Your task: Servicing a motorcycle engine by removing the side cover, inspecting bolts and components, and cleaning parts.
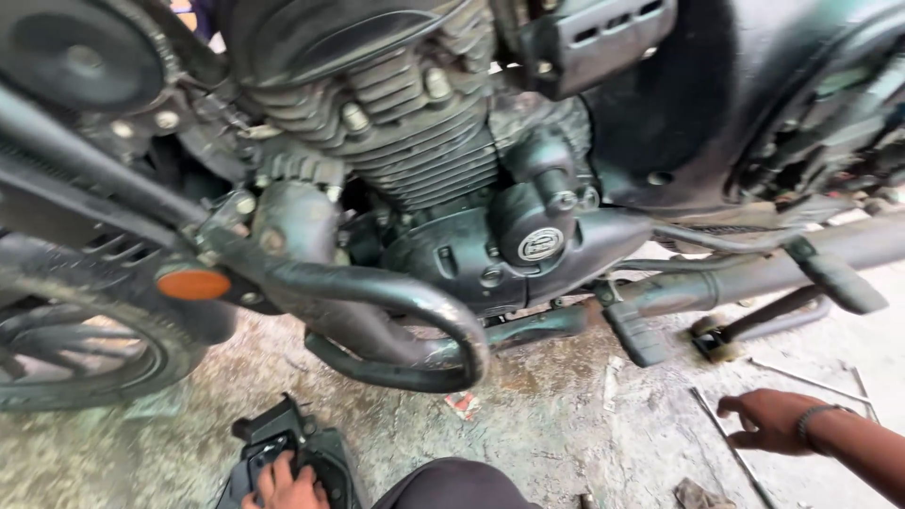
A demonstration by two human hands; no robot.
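Fingers of my left hand (pixel 287 483) curl shut on black plastic part (pixel 283 452), pinning it to floor (pixel 566 434). Right hand (pixel 768 421) open, holding nothing, hovers by thin rods (pixel 726 438) under motorcycle engine (pixel 424 160).

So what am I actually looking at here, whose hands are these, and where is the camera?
The camera sits on a person's head and looks down, so the two hands are their own. In front stands a dark motorcycle, seen from the side: its finned engine, a curved black crash guard, the front wheel and a footpeg. The ground is stained concrete. The left hand grips a black plastic part low in the picture. The right hand reaches over thin metal rods lying on the ground; it seems to hold nothing.
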